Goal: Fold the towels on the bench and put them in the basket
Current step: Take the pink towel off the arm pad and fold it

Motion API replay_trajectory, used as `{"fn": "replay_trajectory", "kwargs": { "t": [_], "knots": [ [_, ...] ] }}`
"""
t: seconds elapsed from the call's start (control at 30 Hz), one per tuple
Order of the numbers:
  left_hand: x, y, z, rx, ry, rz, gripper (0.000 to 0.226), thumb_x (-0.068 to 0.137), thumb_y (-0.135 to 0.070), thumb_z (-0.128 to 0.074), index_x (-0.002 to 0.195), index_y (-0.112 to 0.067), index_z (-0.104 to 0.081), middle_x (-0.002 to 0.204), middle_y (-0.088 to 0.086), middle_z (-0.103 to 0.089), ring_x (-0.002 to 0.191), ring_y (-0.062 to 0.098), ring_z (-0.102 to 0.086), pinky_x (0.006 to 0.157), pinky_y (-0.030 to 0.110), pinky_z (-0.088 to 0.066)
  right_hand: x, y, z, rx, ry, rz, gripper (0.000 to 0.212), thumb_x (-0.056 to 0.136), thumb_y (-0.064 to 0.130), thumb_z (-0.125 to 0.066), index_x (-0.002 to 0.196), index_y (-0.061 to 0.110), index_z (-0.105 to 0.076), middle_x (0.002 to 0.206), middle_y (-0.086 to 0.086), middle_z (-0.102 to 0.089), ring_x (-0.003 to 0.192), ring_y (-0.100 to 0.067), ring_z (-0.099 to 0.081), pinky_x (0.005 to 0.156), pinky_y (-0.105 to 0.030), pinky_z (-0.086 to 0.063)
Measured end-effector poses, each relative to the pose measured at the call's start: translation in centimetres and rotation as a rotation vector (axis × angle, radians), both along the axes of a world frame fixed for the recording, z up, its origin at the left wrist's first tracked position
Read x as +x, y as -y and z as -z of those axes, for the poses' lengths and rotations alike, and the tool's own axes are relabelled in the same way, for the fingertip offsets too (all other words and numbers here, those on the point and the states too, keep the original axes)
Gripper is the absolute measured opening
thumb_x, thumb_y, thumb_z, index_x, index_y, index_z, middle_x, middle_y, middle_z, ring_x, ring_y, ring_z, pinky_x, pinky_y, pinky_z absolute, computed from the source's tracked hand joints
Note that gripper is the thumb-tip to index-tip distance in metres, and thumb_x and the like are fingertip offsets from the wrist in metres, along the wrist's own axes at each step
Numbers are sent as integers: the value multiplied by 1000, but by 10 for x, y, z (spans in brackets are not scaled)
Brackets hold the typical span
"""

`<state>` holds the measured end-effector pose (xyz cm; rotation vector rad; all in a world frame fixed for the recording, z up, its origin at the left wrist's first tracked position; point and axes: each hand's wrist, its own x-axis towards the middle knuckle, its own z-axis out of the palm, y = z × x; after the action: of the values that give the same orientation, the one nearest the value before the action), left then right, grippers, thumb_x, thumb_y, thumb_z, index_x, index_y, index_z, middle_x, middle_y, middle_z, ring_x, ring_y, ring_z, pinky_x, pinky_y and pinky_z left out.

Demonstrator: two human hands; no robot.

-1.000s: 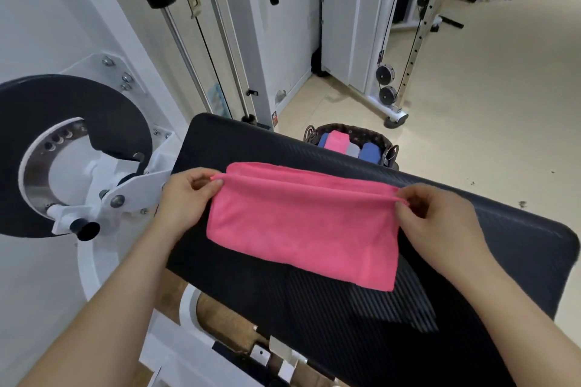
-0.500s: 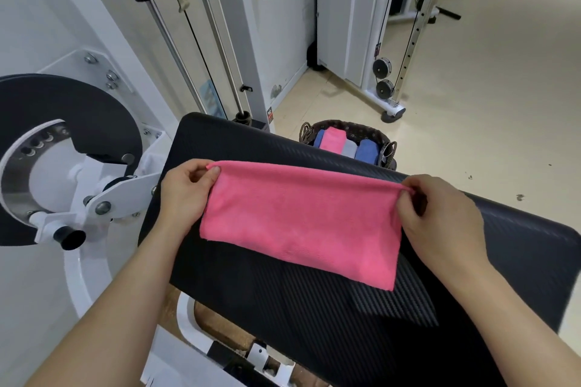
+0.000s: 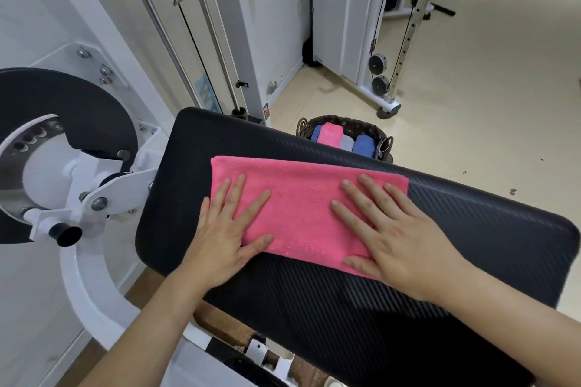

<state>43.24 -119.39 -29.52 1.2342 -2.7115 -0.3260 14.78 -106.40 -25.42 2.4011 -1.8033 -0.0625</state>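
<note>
A pink towel (image 3: 301,207) lies folded flat on the black padded bench (image 3: 471,229). My left hand (image 3: 226,229) presses its left end with fingers spread straight. My right hand (image 3: 393,229) lies flat on its right half, fingers straight, covering the near right corner. Behind the bench on the floor stands a dark woven basket (image 3: 355,126); folded blue, pink and grey towels stand in it side by side.
A white machine frame with a black round pad (image 3: 63,122) stands close on the left. A cable column with steel guide rods (image 3: 176,50) rises behind the bench. Beige floor (image 3: 487,104) spreads to the right, with a white rack (image 3: 390,41) further back.
Both hands pinched the towel's upper corners and held its far edge up; now the towel lies flat and both palms press on it with straight fingers.
</note>
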Motion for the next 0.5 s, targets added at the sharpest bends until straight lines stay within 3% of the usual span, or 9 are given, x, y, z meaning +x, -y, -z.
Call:
{"fn": "replay_trajectory", "kwargs": {
  "t": [0.1, 0.23, 0.3, 0.37, 0.43, 0.5],
  "knots": [
    [3, 5, 5, 8, 56, 3, 73, 84, -81, -17, 147, -52, 7, 157, -10, 29, 144, 15, 28, 116, 58, 8, -7, 2, 1, 55, -20, -6, 81, 92, 71, -28, 154, 21, -19, 161, -10, -13, 149, -30, -9, 115, -50, -17],
    [6, 6, -3, -2, 61, 33, 77, 82, -80, -25, 148, -52, 5, 158, -10, 26, 144, 15, 26, 116, 55, 10, -5, -7, -5, 48, -1, -84, 85, 89, 75, -29, 152, 18, -25, 160, -12, -17, 148, -30, -13, 115, -53, -18],
    [10, 1, -8, -48, -32, 44, 74, 83, -75, -38, 148, -48, -17, 162, -4, 4, 149, 19, 8, 117, 54, 4, -5, -19, -2, 24, -31, -178, 83, 88, 73, -37, 150, 18, -31, 158, -11, -23, 146, -30, -20, 114, -54, -19],
    [14, -8, -7, -127, -106, 91, 60, 84, -65, -49, 136, -36, -47, 153, 3, -29, 142, 25, -24, 115, 58, -18, -7, -30, 3, -4, -52, -230, 79, 86, 66, -50, 147, 18, -37, 155, -10, -32, 142, -29, -31, 112, -51, -22],
    [19, -14, -1, -163, -123, 149, 49, 87, -57, -53, 123, -25, -60, 140, 5, -46, 129, 25, -43, 104, 56, -36, -11, -35, 8, -44, -43, -230, 69, 86, 58, -56, 141, 16, -46, 147, -11, -45, 134, -28, -43, 109, -46, -28],
    [20, -14, 2, -144, -178, 142, 44, 88, -51, -55, 120, -23, -64, 136, 3, -53, 124, 22, -50, 101, 50, -43, -17, -35, 7, -100, -28, -192, 57, 88, 50, -56, 132, 12, -57, 136, -11, -55, 125, -28, -53, 99, -42, -36]
  ]
}}
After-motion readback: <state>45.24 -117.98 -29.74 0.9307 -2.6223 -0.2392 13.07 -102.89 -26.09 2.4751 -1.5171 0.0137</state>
